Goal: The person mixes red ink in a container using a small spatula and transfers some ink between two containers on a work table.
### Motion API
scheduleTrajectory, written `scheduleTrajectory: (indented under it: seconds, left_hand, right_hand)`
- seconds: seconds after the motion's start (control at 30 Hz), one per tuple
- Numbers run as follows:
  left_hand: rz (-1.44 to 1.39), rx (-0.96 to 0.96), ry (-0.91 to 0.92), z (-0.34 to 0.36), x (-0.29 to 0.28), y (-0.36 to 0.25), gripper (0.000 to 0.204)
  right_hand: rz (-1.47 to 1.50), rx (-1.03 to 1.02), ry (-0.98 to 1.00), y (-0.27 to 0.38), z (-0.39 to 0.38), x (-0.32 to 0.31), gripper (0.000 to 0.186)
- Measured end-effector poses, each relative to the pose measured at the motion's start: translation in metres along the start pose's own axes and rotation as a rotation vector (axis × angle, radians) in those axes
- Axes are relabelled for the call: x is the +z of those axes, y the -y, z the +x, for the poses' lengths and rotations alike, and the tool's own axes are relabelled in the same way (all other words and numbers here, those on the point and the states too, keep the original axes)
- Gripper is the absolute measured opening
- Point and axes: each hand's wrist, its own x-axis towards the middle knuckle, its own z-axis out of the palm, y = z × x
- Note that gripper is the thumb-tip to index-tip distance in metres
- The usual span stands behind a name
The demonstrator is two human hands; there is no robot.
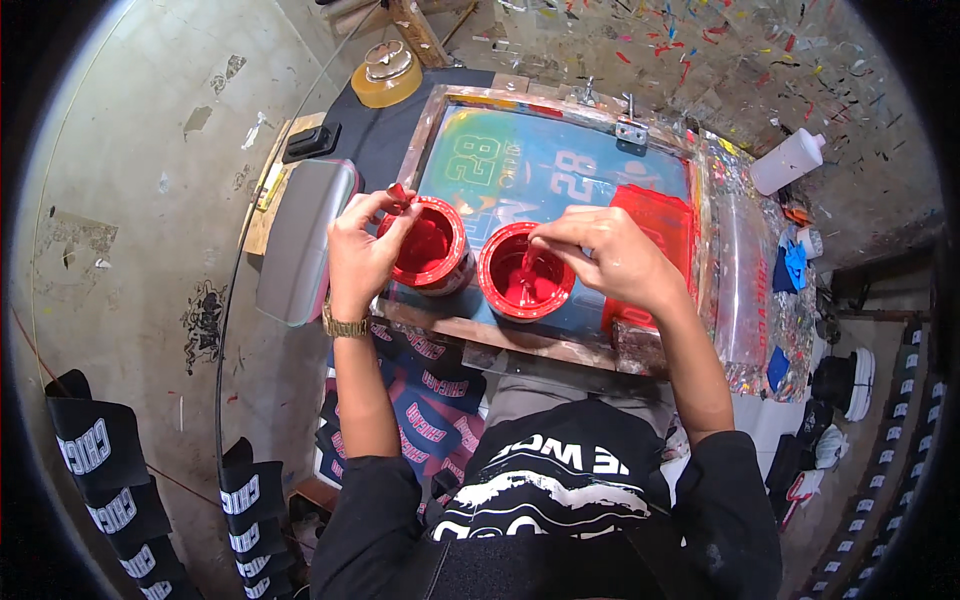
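Two open cans of red ink stand side by side on a framed printing screen [440, 130]. My left hand [365, 250], a gold watch at its wrist, is beside the left can [464, 272]. Its fingers are closed on a small red-coated piece [398, 192] above that can's rim; its kind is unclear. Over the right can [488, 290] my right hand [615, 255] pinches a red-coated stick [527, 264], whose lower end reaches down into the can. Wet red ink [650, 205] covers the screen's right part, partly behind my right hand.
A grey squeegee-like tray [305, 240] leans left of the screen. Behind are a roll of tape [388, 78] and a black box [311, 142]. A metal hinge clamp [631, 130] grips the far frame. A white bottle [788, 162] stands at right; printed dark pieces [425, 400] lie below.
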Motion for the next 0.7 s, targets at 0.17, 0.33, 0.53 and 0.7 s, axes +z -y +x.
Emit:
scheduleTrajectory:
  seconds: [0.17,0.33,0.53,0.7]
  left_hand:
    - [0.066,-0.048,0.060,-0.001,-0.001,-0.008,0.016]
    - [0.107,0.044,0.054,-0.002,-0.002,-0.004,0.015]
    - [0.202,0.048,0.047,-0.004,-0.001,-0.001,0.014]
    - [0.198,0.047,0.031,-0.006,0.000,0.002,0.016]
  right_hand:
    - [0.036,0.015,0.125,-0.004,-0.005,0.003,0.021]
    - [-0.016,-0.033,0.035,-0.007,-0.005,0.008,0.021]
    - [0.029,0.010,0.060,0.000,-0.005,0.002,0.021]
    - [0.007,-0.004,0.060,-0.004,-0.009,0.005,0.021]
